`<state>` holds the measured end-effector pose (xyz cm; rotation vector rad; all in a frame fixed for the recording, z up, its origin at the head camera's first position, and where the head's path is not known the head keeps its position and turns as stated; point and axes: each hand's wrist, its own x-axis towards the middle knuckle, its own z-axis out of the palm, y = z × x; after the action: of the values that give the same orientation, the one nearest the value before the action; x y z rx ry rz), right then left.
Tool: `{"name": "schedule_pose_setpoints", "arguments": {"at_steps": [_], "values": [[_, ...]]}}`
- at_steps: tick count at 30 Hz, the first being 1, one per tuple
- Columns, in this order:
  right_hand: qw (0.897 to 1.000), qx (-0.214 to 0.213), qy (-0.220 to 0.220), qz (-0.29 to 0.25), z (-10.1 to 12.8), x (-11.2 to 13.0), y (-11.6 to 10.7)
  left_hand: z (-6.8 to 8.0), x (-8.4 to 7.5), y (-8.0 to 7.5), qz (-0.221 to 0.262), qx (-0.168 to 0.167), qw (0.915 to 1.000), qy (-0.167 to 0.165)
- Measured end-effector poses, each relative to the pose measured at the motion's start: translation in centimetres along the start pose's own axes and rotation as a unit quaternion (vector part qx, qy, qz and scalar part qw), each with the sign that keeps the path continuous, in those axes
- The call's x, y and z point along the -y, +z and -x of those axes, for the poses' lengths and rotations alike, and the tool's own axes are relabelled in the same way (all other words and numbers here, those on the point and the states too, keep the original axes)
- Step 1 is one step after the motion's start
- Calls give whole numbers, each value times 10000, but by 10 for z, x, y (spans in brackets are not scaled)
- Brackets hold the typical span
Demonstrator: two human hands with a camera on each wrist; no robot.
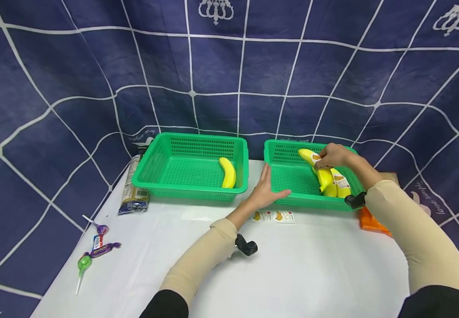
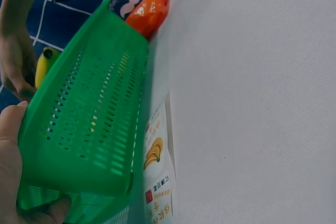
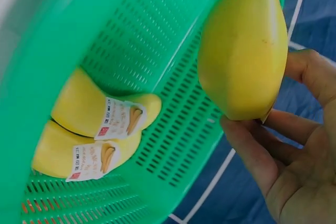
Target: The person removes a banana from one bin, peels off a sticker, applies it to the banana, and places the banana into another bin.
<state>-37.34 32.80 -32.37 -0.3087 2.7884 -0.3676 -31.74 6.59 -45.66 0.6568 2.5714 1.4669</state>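
My right hand (image 1: 334,158) pinches a yellow banana (image 3: 244,51) over the right green basket (image 1: 293,198), thumb on one side and fingers on the other. A white label shows near its upper end in the head view. Two more bananas (image 3: 94,108) lie side by side in that basket, each with a white banana-picture label. My left hand (image 1: 263,192) rests at the basket's near left corner. Its fingers lie straight along the left side, and the thumb stretches along the front rim. Part of this hand is cut off in the left wrist view.
Left of it stands another green basket (image 1: 189,193) with one unlabelled banana (image 1: 228,173). Banana label stickers (image 1: 278,216) lie before the right basket. A plastic packet (image 1: 134,194) sits far left, near lollipops and wrapped candy (image 1: 104,249). An orange packet (image 1: 372,221) lies right.
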Motion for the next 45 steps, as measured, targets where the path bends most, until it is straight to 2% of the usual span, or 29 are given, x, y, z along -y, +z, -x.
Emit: {"name": "schedule_pose_setpoints", "arguments": {"at_steps": [9, 17, 29, 37, 45], "values": [[9970, 611, 273, -378, -26, -20, 1, 0, -3, 1, 26, -41, 10000, -36], [9913, 768, 674, -834, -34, -30, 9, -1, -5, 0, -21, -68, 10000, -12], [9887, 878, 1030, -641, -47, -41, 21, 0, 0, 3, -19, -45, 10000, -16], [9841, 1186, 1120, -702, -55, -41, 27, -1, 2, 2, -42, -63, 10000, 6], [9854, 1149, 1166, -474, -55, -35, 35, 1, 0, 1, 15, -88, 10000, 15]]}}
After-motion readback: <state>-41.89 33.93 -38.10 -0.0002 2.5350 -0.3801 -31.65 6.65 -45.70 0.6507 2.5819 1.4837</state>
